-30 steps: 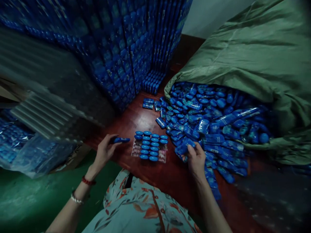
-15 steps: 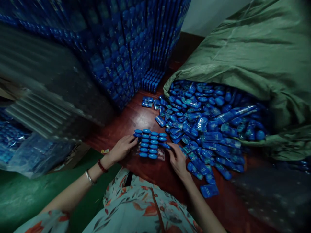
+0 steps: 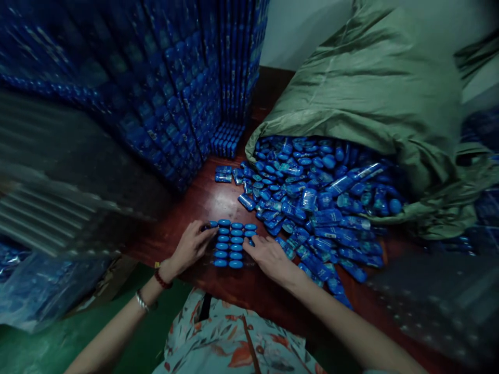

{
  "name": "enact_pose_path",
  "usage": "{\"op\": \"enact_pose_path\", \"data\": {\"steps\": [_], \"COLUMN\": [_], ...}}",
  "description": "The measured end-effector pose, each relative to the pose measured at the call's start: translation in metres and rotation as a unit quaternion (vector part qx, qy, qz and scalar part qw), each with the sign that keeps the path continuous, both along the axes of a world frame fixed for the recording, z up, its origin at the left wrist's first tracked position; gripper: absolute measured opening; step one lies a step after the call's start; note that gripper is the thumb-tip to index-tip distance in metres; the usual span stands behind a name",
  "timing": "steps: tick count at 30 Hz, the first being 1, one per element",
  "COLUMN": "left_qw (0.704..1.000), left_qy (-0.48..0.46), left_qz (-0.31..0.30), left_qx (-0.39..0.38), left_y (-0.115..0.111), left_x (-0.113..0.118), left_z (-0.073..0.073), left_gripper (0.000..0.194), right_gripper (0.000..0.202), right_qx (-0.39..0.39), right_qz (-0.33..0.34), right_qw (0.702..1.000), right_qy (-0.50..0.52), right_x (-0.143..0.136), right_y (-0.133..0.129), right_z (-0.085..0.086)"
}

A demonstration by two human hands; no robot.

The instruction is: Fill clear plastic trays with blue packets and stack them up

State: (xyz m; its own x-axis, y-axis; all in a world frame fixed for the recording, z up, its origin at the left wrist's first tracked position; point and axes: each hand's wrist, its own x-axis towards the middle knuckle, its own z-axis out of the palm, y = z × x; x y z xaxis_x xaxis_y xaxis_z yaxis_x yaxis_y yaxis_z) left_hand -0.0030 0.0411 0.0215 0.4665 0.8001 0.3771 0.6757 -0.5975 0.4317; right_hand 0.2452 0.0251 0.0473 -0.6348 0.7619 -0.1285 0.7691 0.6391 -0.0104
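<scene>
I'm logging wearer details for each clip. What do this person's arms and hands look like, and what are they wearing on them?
Both forearms are bare, with no gloves and no sleeves reaching them. The left hand has two bracelets at the wrist: a red beaded bracelet nearest the hand and a thin silver bracelet further up. The right hand shows no ring, watch or band. The floral top, pale with orange flowers, shows below.

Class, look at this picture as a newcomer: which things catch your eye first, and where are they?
A heap of blue packets spills from a green sack at right. Tall stacks of blue packs rise behind left. At centre, the left hand and right hand flank a tray of blue pieces.
</scene>
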Motion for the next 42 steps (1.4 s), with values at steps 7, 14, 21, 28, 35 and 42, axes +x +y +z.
{"op": "enact_pose_path", "data": {"steps": [7,14,21,28,35,42], "left_qw": [0.987,0.973,0.980,0.970,0.973,0.989], "left_qy": [0.083,0.186,0.115,-0.091,-0.078,0.100], "left_qz": [0.106,0.069,0.085,0.206,0.185,0.082], "left_qx": [-0.085,-0.121,-0.141,-0.090,-0.116,-0.066], "left_y": [0.133,0.189,0.124,-0.017,-0.060,-0.045], "left_x": [0.028,0.041,-0.008,-0.065,-0.035,-0.026], "left_z": [0.012,-0.015,-0.008,0.016,-0.006,-0.011], "left_gripper": [0.022,0.032,0.035,0.020,0.030,0.036], "right_gripper": [0.032,0.035,0.042,0.029,0.030,0.034], "right_qx": [0.111,0.084,0.030,-0.114,-0.111,0.065], "right_qz": [-0.034,0.043,0.029,-0.168,-0.261,-0.099], "right_qw": [0.992,0.995,0.998,0.888,0.851,0.886], "right_qy": [0.046,-0.017,0.046,0.413,0.442,0.448], "right_x": [0.029,-0.004,-0.008,0.052,0.044,0.019], "right_y": [0.025,0.110,0.117,0.028,-0.033,-0.035], "right_z": [0.004,-0.015,-0.022,0.017,-0.024,-0.058]}}
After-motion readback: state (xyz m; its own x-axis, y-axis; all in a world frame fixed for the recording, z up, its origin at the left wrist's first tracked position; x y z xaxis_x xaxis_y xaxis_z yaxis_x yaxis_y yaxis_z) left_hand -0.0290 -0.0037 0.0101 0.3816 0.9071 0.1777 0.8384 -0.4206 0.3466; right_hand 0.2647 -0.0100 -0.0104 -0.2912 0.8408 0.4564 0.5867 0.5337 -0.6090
